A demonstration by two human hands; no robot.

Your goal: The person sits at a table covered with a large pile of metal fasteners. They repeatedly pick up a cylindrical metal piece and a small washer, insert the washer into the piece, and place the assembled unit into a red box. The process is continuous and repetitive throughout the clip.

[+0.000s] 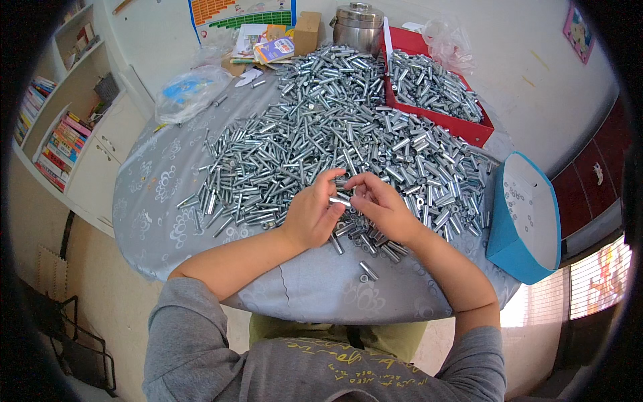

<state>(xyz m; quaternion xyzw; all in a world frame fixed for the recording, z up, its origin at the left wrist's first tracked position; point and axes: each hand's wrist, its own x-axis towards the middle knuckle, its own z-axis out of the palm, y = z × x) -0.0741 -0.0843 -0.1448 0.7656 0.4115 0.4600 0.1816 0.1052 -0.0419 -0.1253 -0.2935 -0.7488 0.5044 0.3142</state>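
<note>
Both my hands meet over the near edge of a large heap of silvery metal sleeves and bolts (281,147). Between the thumb and fingers of my left hand (311,213) lies a short shiny metal sleeve (340,202). My right hand (383,206) is closed at the sleeve's right end, its thumb and fingertips bent together. Whether those fingertips grip the sleeve itself or some small part is too small to tell. Below the hands, a few loose sleeves (369,271) rest apart from the heap, near the table's front edge.
A grey patterned cloth covers the round table (154,221). At the back right, a red box (482,130) holds more metal pieces. A blue bin (529,261) with small rings inside stands at the right edge. Behind are a steel pot (358,30), a plastic bag (191,94) and booklets (273,49).
</note>
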